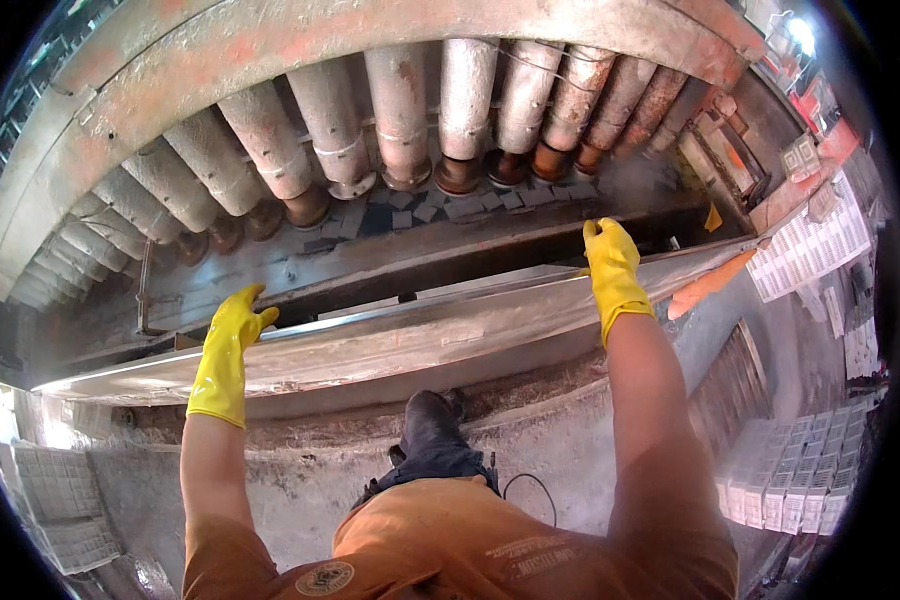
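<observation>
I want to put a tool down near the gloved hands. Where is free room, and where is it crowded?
The long metal sheet is bare between the left hand and the right hand. The dark slot behind it looks open for a hand. Under the row of rusty cylinders, small tiles crowd the ledge.

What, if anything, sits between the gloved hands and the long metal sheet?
Nothing visible. The left hand and the right hand, both in yellow gloves, already rest on the far edge of the metal sheet, below the row of rusty pipes.
</observation>
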Tool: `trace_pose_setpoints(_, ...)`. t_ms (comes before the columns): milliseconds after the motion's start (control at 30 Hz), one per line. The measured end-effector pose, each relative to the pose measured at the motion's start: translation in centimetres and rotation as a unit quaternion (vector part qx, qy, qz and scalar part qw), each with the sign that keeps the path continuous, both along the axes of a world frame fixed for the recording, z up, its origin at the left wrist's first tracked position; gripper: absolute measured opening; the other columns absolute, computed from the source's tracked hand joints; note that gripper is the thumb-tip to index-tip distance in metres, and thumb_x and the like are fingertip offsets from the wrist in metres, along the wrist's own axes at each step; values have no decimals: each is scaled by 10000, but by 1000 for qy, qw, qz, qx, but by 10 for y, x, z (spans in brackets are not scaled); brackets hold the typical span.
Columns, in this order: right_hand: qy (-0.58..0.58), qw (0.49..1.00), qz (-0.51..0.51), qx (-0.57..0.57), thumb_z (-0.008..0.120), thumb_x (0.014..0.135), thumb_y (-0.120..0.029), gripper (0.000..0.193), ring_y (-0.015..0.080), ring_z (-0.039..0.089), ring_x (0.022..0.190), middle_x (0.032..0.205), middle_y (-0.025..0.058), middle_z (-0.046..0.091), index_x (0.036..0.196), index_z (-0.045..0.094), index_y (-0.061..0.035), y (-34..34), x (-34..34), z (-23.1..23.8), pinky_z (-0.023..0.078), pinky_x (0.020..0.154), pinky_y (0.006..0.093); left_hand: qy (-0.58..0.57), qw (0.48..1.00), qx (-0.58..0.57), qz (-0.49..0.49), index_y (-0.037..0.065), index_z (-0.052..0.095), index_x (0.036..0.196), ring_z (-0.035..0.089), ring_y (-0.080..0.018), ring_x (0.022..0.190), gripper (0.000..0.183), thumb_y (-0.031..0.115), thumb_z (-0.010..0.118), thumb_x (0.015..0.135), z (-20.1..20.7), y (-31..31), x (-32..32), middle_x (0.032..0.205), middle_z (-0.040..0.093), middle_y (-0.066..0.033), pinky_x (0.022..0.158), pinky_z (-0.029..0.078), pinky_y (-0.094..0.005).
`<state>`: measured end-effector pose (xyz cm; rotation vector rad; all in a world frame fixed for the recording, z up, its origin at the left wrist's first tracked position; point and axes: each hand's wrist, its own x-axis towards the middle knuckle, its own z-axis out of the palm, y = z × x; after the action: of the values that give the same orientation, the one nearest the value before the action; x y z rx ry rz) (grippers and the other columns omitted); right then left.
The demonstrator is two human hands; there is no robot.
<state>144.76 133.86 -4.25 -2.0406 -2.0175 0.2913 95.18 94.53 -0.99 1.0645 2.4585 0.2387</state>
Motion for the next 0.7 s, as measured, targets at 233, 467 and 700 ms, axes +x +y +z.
trace_pose_setpoints(233, -47, 998, 14, 33, 610, 986, -471, 378, 311, 738, 797, 877, 113, 765, 1073, 733, -124, 23, -18, -1, 572, 753, 437, -4, 999, -45, 7, 104, 574, 1466, 587, -388, 1313, 674, 369, 781, 881, 18, 29, -10, 1431, 613, -218, 1105, 454, -458)
trace_pose_setpoints(467, -17, 999, 14, 48, 630, 955, -449, 361, 393, 728, 952, 1012, 173, 762, 1012, 752, -114, 30, -42, 11, 572, 827, 495, -37, 998, -53, 1, 111, 586, 1456, 580, -380, 1320, 673, 372, 780, 867, 11, 44, -33, 1414, 625, -215, 1099, 455, -466)
trace_pose_setpoints(700, -36, 999, 0, 15, 616, 961, -483, 431, 381, 728, 1035, 1126, 172, 758, 1152, 753, -122, 45, -51, 13, 574, 909, 464, -86, 996, -35, 18, 112, 599, 1442, 581, -376, 1314, 656, 348, 796, 863, 17, 63, -40, 1386, 643, -204, 1108, 450, -456)
